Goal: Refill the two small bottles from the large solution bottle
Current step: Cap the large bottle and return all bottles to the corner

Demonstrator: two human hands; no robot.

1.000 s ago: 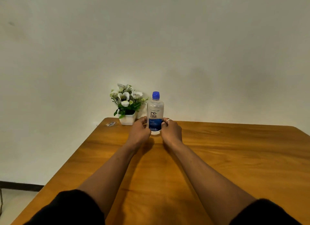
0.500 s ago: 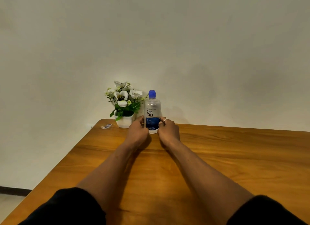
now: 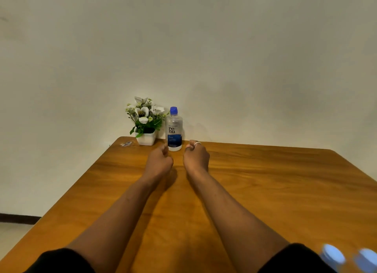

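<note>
Large solution bottle (image 3: 174, 129) upright near the far edge of the wooden counter (image 3: 265, 181), clear body, blue cap (image 3: 173, 110) on top, white-and-blue label reading "re-nu" facing the camera. Just left of the bottle, a white pot of white flowers (image 3: 145, 122), leaves close to the bottle's shoulder, whether touching it cannot be told. Farther left of the bottle, at the counter's far corner, a small flat wrapper-like item (image 3: 126, 144), too small to identify.

Left hand (image 3: 159, 160) just in front of and left of the bottle's base, curled loosely, grip closed on nothing visible, fingertips next to the bottle's lower edge; contact with it cannot be told. Right hand (image 3: 195, 155) just in front of and right of the bottle, apart from it by a narrow gap, curled loosely as well, grip empty as far as seen, a ring (image 3: 197, 143) on one finger. Both forearms stretched across the counter from the near edge toward the bottle, dark sleeves at the bottom of the view.

Well apart from the large bottle, at the near right corner of the view, two small bottles (image 3: 334, 256) seen only as blurred light-blue caps, side by side; bodies cut off by the frame edge.
</note>
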